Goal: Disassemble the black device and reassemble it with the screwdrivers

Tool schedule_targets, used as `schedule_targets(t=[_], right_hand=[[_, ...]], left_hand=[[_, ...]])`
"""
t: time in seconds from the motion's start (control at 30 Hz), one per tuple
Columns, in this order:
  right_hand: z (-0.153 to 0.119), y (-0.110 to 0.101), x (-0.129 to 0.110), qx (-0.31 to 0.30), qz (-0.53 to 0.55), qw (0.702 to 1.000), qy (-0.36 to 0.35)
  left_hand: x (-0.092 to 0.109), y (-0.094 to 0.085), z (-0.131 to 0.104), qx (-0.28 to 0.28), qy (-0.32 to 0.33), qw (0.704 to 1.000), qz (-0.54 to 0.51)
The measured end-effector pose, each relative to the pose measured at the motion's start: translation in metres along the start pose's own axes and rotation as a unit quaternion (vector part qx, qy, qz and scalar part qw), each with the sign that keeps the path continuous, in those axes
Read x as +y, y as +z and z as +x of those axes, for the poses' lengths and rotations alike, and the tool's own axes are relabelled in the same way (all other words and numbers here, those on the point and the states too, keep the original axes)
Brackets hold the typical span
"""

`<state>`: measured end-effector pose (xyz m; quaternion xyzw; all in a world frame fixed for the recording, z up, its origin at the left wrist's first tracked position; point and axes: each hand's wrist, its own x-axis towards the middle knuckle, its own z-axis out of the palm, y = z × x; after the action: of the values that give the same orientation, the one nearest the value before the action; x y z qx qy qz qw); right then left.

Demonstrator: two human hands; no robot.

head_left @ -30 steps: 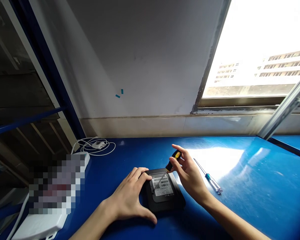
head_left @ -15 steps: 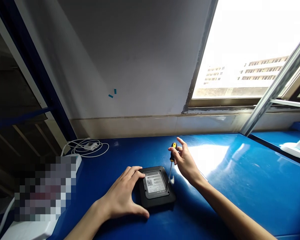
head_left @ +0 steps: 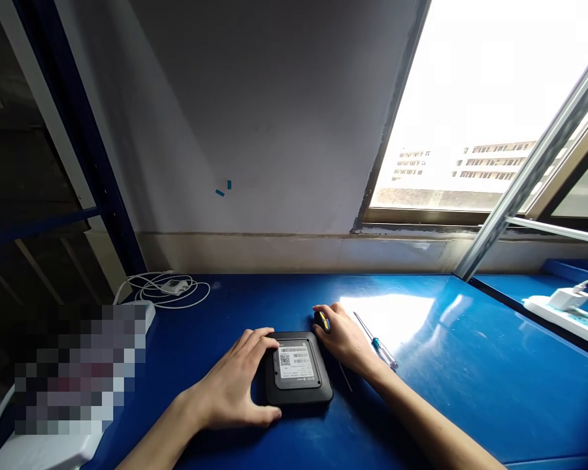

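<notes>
A flat black square box [head_left: 300,397] with rounded corners lies on the blue table, a white label with a QR code facing up. My left hand [head_left: 240,382] grips its left side, fingertips on the far left corner and thumb at the near edge. Just off the box's right side, my right hand [head_left: 342,336] is closed round a screwdriver [head_left: 322,321] with a black and yellow handle. Its thin shaft comes out beneath the palm, low over the table and pointing towards me. Screws in the label plate's corners are too small to make out clearly.
A second screwdriver [head_left: 383,351] with a teal handle lies right of my right hand. At the back left is a coiled white cable [head_left: 176,287]; a white device, partly blurred out, stands at the left. A white power strip [head_left: 568,310] sits far right, beyond a metal post [head_left: 490,222].
My right hand has come down and slightly left, turning the screwdriver from upright beside the box to nearly flat. The teal screwdriver now shows. My left hand stays on the box; the view has shifted slightly.
</notes>
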<state>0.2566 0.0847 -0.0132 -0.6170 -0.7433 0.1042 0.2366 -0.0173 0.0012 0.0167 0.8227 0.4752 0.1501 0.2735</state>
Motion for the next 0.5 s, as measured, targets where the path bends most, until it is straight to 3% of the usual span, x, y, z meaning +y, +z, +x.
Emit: schedule_targets(t=[0.5], right_hand=[[-0.0008,-0.0013,-0.0038,0.000,-0.016,1.000,0.001]], left_hand=[[0.0025,-0.0022,-0.0010,-0.011,-0.008,1.000,-0.007]])
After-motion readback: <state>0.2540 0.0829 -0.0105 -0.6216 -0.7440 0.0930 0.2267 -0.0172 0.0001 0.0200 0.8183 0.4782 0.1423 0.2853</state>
